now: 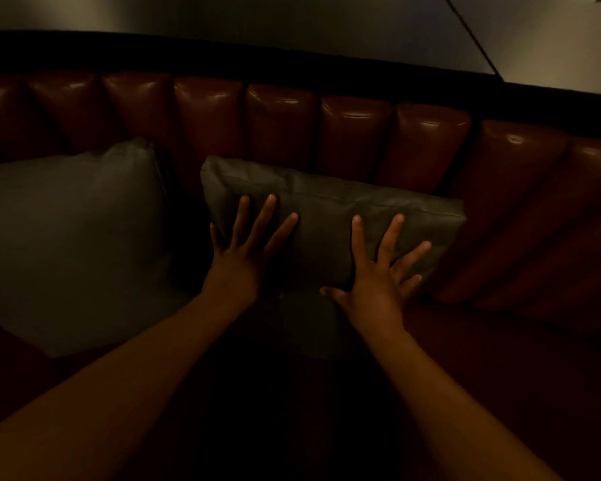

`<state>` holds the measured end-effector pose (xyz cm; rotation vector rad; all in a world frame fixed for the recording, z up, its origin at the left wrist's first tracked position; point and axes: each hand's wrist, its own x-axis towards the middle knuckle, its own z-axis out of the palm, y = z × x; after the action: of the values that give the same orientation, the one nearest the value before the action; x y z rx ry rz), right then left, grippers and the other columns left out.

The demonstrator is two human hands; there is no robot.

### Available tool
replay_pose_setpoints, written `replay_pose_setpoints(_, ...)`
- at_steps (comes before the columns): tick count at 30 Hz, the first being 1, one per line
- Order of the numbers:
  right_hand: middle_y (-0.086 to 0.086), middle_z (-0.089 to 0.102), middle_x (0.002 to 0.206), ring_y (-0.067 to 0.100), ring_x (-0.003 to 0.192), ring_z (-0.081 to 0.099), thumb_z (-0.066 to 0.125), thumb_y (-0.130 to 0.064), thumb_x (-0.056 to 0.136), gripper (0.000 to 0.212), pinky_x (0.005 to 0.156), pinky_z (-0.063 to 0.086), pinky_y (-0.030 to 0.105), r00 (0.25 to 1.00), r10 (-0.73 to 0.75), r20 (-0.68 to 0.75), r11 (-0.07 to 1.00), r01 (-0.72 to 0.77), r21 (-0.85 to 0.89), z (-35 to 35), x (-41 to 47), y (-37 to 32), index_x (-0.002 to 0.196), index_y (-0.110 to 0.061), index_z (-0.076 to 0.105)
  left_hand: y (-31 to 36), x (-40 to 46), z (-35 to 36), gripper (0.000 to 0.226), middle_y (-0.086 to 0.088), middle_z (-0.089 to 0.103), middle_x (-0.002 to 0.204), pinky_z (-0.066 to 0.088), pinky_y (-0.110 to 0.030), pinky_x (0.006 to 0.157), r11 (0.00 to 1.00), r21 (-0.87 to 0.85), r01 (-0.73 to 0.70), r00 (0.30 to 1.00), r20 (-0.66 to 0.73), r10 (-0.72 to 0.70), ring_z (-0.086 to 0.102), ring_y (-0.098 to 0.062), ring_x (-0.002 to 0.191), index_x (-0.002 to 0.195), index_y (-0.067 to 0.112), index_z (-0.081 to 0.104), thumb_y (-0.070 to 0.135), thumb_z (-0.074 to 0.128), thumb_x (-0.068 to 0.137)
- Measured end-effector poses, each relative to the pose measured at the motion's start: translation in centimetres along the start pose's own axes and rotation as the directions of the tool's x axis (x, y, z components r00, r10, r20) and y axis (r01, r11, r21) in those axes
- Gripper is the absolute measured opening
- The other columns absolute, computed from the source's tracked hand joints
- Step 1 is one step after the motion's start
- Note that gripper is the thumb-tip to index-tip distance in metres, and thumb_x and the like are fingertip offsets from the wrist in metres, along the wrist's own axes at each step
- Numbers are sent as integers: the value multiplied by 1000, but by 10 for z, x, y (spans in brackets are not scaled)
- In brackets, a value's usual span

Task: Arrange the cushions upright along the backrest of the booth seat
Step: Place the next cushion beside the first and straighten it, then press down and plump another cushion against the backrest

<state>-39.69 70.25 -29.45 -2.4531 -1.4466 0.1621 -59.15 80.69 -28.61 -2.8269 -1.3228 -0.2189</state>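
Cushions (pixel 327 216) against dim red-brown backrest (pixel 281 123)

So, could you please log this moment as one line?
left hand open, flat on right cushion | right hand open, flat on it | cushion leans on backrest | left cushion untouched

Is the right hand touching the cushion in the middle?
Touching. The head view shows the right hand laid flat, fingers spread, on the middle cushion.

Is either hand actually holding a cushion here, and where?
Nothing is gripped. The left hand and right hand press flat, fingers spread, on the front face of the right cushion.
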Motion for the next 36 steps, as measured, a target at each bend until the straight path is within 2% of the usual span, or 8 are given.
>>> replay_pose_setpoints(8,-1,-55,151,55,139,-39,81,-63,71,133,108,16,83,999,-9,53,1000,8,18,-12,0,-1,149,-57,-26,3,6,-3,131,10,-34,161,9,-81,108,999,18,33,998,60,-34,-33,-33,148,152,49,-20,73,75,64)
replay_pose_setpoints(14,9,-35,164,60,145,-22,70,-79,70,126,112,3,78,995,-44,-86,998,40,-46,-20,-23,1,158,-47,-15,19,-12,-18,127,4,-26,165,8,-80,109,998,-12,60,998,-18,-60,-26,-36,150,153,48,-17,78,69,65)
replay_pose_setpoints(18,12,-19,169,48,152,-18,52,-73,88,98,120,0,65,968,-129,-215,991,130,-13,-50,-36,4,162,-39,-3,41,-20,-54,101,0,-18,168,6,-71,114,998,-47,48,996,-73,-52,-17,-33,153,158,42,0,79,50,79)
replay_pose_setpoints(21,14,-2,171,42,156,-4,53,-61,95,87,123,6,58,961,-134,-242,988,150,48,-83,-49,12,162,-33,7,56,-33,-82,80,-7,7,168,22,-68,115,995,-95,13,994,-104,-23,5,-34,155,157,33,23,68,41,87)
replay_pose_setpoints(24,11,19,168,33,155,17,55,-54,97,76,125,17,53,969,-107,-221,979,141,145,-114,-76,40,161,-30,21,81,-47,-108,73,-15,34,159,40,-64,106,986,-149,-77,991,-124,58,32,-39,146,150,25,40,59,43,86)
replay_pose_setpoints(28,11,42,157,29,144,38,57,-49,97,65,117,33,52,968,6,-252,972,54,231,-140,-130,101,154,-24,40,145,-65,-123,70,-14,48,147,47,-51,105,941,-261,-215,975,-109,193,50,-34,132,146,19,47,57,47,87)
replay_pose_setpoints(32,6,43,156,22,144,38,55,-48,100,64,117,32,42,947,175,-270,956,-97,279,-184,-198,190,156,-24,38,244,-79,-124,61,-5,47,149,46,-45,106,811,-480,-335,917,31,397,50,-24,133,146,43,34,56,55,90)
replay_pose_setpoints(36,5,43,155,26,141,40,53,-48,101,63,114,36,46,900,356,-250,926,-303,227,-225,-272,286,157,-24,36,355,-92,-114,62,0,46,149,49,-44,103,727,-533,-433,832,75,550,52,-21,130,140,53,27,61,52,85)
